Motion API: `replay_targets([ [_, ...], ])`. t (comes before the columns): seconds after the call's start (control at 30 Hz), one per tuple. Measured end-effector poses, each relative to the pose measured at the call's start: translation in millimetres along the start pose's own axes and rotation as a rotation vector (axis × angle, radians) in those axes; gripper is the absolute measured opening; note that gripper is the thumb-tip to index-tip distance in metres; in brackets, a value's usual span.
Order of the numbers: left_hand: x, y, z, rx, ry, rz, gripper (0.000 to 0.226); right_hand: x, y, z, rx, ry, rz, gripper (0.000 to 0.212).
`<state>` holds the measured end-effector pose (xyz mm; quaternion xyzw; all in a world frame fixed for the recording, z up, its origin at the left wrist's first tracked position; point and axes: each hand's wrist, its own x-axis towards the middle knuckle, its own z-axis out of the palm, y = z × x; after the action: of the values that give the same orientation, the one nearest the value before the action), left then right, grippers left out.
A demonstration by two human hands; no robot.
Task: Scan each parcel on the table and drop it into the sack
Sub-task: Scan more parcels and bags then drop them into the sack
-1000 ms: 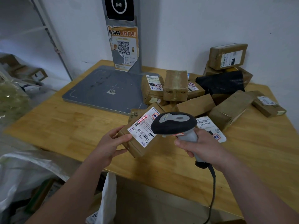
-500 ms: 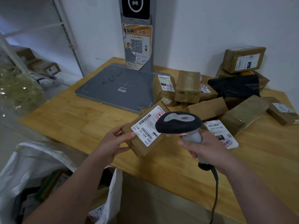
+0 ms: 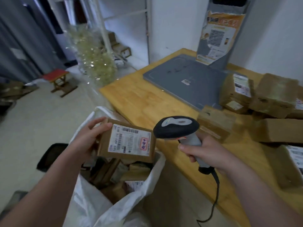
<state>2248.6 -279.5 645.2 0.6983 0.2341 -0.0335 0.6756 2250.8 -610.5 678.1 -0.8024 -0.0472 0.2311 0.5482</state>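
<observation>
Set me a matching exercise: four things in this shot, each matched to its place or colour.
1 scanner
2 sack
3 grey pad
4 stool

A red top, on the floor
B held in the right hand
C flat on the table
D white, under the parcel in the left hand

Pairs: 1-B, 2-D, 3-C, 4-A.

Brown parcel (image 3: 126, 141) with white label, white sack (image 3: 91, 207), black-and-grey scanner (image 3: 176, 127).
</observation>
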Motion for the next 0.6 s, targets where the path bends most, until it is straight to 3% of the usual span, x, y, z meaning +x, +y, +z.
replay_targets([
  [0.07, -8, -8, -25, 0.059, 0.080, -0.025, 0.087, 10, -1, 12, -0.021, -0.050, 0.013, 0.013],
  [0.17, -9, -23, -43, 0.184, 0.214, -0.073, 0.056, 21, 1, 24, -0.042, -0.102, 0.034, 0.014],
  [0.33, 14, -59, -34, 0.608, 0.349, -0.072, 0.064, 32, 12, 27, -0.046, -0.083, 0.082, 0.014],
  [0.43, 28, -72, -20, 0.913, 0.279, -0.055, 0.063, 35, 19, 22, -0.047, -0.023, 0.106, 0.015],
  [0.6, 40, -45, 30, 0.888, 0.069, 0.096, 0.046, 30, 26, 3, 0.042, 0.104, 0.151, 0.014],
])
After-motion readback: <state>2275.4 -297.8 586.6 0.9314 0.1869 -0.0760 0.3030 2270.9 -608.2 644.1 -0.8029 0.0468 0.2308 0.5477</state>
